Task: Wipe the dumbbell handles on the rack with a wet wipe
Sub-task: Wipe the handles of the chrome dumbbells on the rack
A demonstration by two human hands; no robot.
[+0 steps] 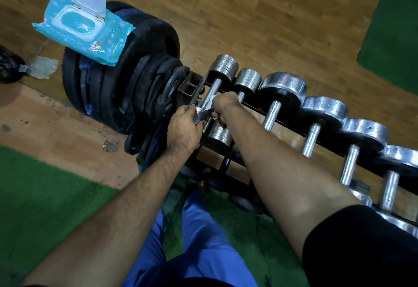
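Several chrome dumbbells lie side by side on a black rack (291,126). The leftmost dumbbell (222,65) has a thin steel handle. My left hand (184,128) grips the near end weight of this dumbbell. My right hand (225,105) holds a white wet wipe (210,103) wrapped against the lower part of that handle. Most of the wipe is hidden under my fingers. The blue wet wipe pack (86,28) lies with its lid flipped up on a stack of black weight plates.
A stack of black weight plates (117,78) stands left of the rack. Larger dumbbells (280,92) fill the rack to the right. Wooden floor lies behind, and green turf mats (40,196) lie at front left and far right. My blue trouser leg is below.
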